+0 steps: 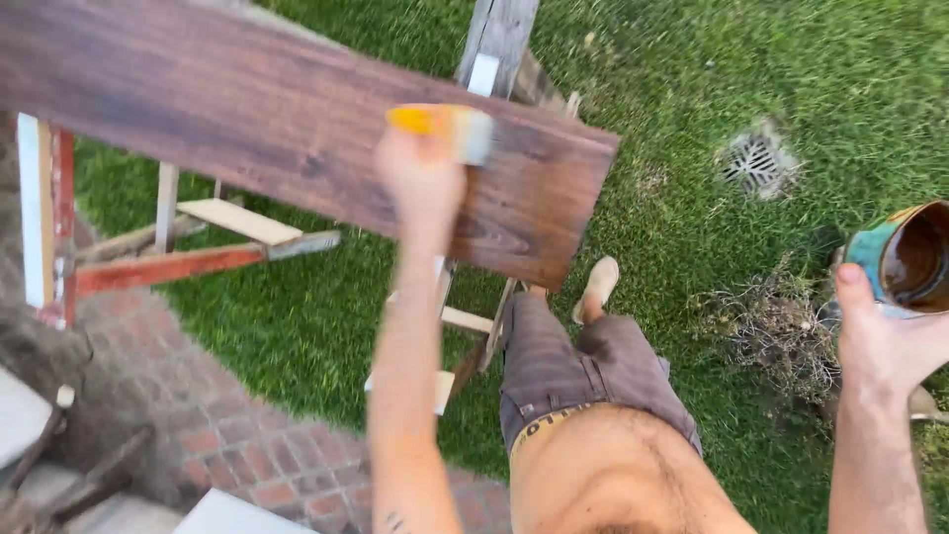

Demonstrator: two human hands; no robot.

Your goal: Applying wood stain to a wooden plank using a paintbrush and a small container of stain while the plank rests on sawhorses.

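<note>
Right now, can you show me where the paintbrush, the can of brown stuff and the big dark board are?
paintbrush (442, 123), head view, on its yellow handle above the left hand.
can (902, 259), head view, on its side wall by the rim.
dark board (247, 119), head view, on its stained top face.

Left hand (423, 178) is wrapped around a yellow-handled brush (445, 127), bristles sitting right on the dark-stained plank (247, 109). The plank lies across a paint-spattered wooden trestle (198, 247) out on the grass (692, 99). Right hand (885, 341) is off to the side, well apart from the plank, holding a tin (905, 259) with brown stain inside, thumb up along its side. A metal drain grate (756, 160) sits in the lawn beyond, and red brick paving (198, 415) runs along the near left.
</note>
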